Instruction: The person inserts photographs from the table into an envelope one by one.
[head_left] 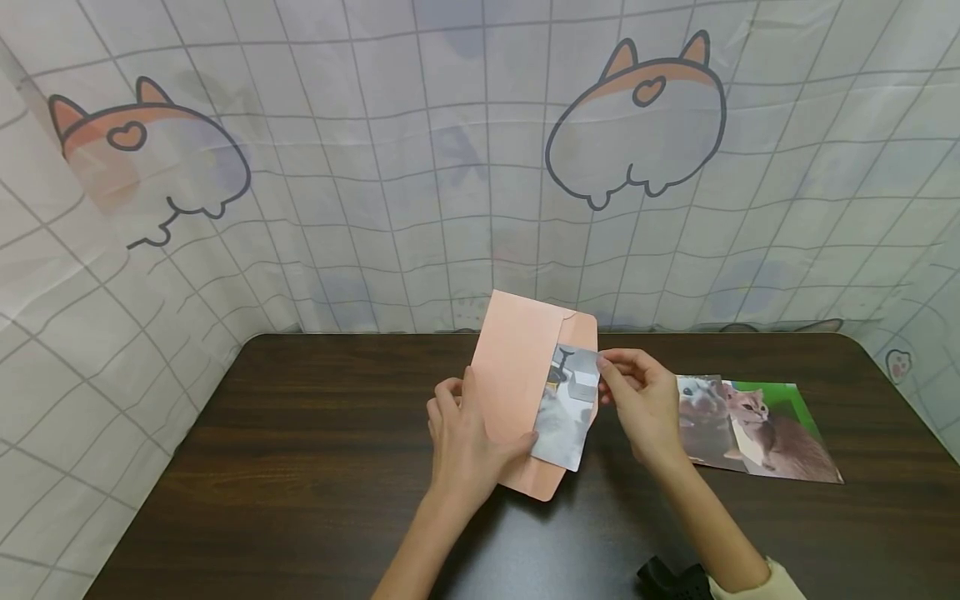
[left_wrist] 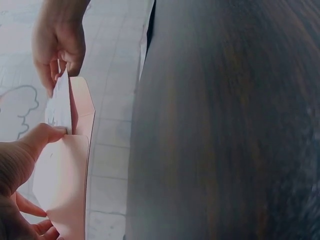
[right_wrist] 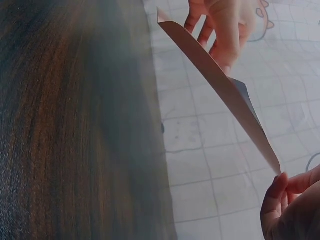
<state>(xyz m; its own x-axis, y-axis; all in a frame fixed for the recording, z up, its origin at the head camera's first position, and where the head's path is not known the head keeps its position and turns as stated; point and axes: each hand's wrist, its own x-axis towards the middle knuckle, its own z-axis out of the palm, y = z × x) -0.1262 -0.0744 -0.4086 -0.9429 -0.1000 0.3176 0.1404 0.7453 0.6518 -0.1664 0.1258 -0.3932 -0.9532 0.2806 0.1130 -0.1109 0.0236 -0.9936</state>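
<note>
Head view, going L to R: white cloth (head_left: 375, 192) w/ grey grid lines hangs behind the table and down its L side, w/ an orange-eared cartoon outline (head_left: 150, 158) printed upper L. Dark wood-grain table (head_left: 300, 442) runs across the lower part. Near its middle the L hand (head_left: 463, 446) grips a peach envelope (head_left: 510, 358) by its lower L part, fingers at the L edge/back, thumb across the front to the lower L corner of a small pic card (head_left: 566, 408). Envelope is tilted, open side facing R, flap out to the R. Card, grey/white print, lies over the flap, its L edge along the pocket opening; can't tell how much, if any, is tucked in. L wrist view shows the L thumb pressing right where card & pocket edge meet, w/ the card standing a bit off the flap.

Second cartoon outline (head_left: 636, 125) is on the cloth, upper R. Below it, R hand (head_left: 645, 404) pinches the card's upper R corner btwn thumb & fingers; can't tell if the flap is caught too. Near the R forearm, at the bottom edge, is a black obj. (head_left: 675, 579), partly cut off, next to a pale sleeve (head_left: 757, 583). Just R of the R hand, two photos lie on the table, overlapping: a greyish cat photo (head_left: 705, 425), then a brown kitten photo (head_left: 795, 442) w/ a green corner.
</note>
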